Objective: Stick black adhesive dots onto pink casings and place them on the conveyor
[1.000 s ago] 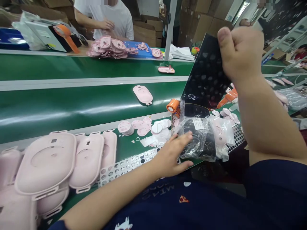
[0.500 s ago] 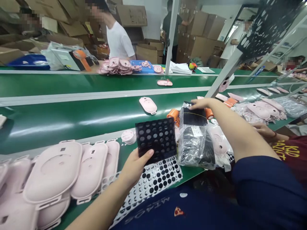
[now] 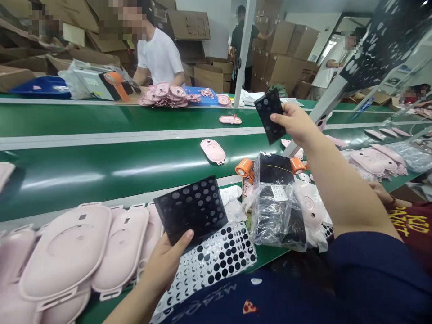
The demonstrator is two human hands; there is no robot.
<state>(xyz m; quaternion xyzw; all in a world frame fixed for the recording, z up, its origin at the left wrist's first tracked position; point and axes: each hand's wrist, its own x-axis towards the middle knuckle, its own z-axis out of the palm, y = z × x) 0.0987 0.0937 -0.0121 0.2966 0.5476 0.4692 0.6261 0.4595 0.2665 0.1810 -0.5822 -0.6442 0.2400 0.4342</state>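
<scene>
If plastic, a black perforated sheet (image 3: 191,209)

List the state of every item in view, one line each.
Left hand, gripping a perforated black sheet
Perforated black sheet, tilted, held by its lower edge
Right hand, raised, holding a small black sheet
Small black sheet, held up, tilted
Plastic bag, full of black sheets, labelled
Dotted white sheet, lying flat
Pink plastic shells, overlapping in a row
Single pink shell, lying alone on the green belt

A pink plastic shell (image 3: 212,151) interrupts the open green conveyor belt (image 3: 101,166) at centre; a plastic-wrapped black bundle (image 3: 276,211) stands between the left hand (image 3: 165,265) and right hand (image 3: 297,123).
</scene>
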